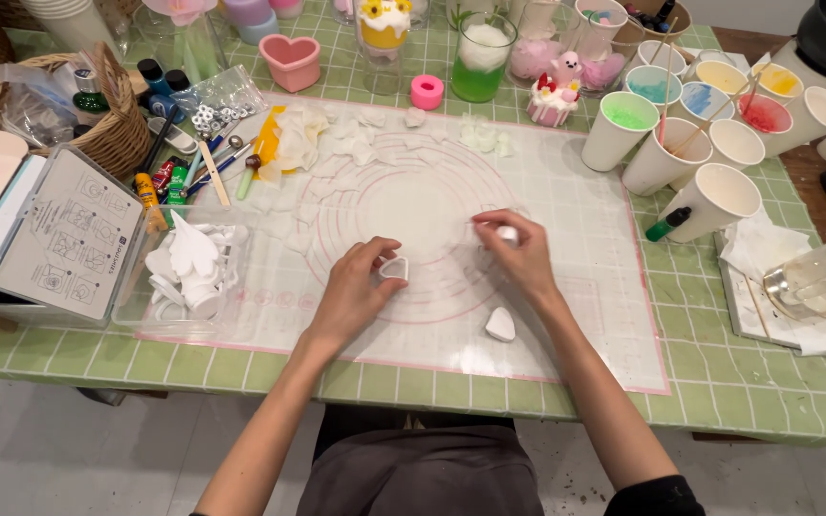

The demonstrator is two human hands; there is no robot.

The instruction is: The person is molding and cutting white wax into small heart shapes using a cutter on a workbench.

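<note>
Heart cutter [394, 268] under left hand [351, 291] fingertips.

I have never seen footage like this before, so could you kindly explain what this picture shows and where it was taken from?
There is no machine here: a camera worn on a person's head looks down at their own two bare hands over a craft table. The left hand presses a small white heart-shaped cutter onto a clear silicone mat with printed circles. The right hand pinches a small white piece. Another white heart-shaped piece lies on the mat nearby. Around the mat stand paper cups, some holding coloured material, a wicker basket and a clear box of white cutters.
</note>
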